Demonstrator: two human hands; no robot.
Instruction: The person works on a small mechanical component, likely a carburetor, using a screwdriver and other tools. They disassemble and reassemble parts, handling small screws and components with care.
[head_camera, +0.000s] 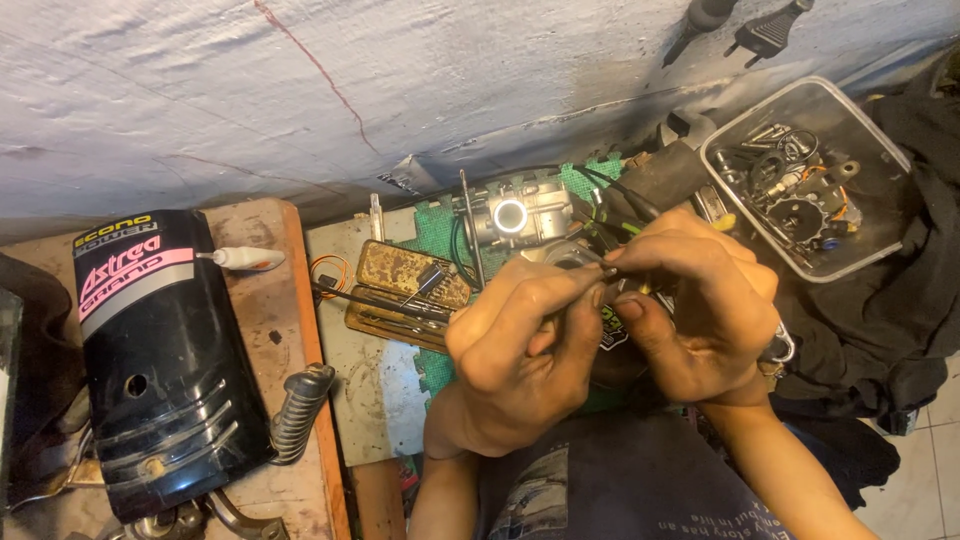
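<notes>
We curl our left hand (525, 340) and right hand (695, 310) together, fingertips meeting. Both pinch a thin dark rod (612, 270) beside the metal carburetor (515, 215).

A carburetor (512, 213) lies just beyond the hands (610, 320), a parts tub (880, 150) to their right, a motorcycle cover (160, 360) far left.

Single head cam on me, looking steeply down and close over my lap. My left hand (520, 345) and right hand (690, 310) sit just right of centre; wall (400, 80) at 12 o'clock, clear parts tub (880, 150) at 2.
</notes>
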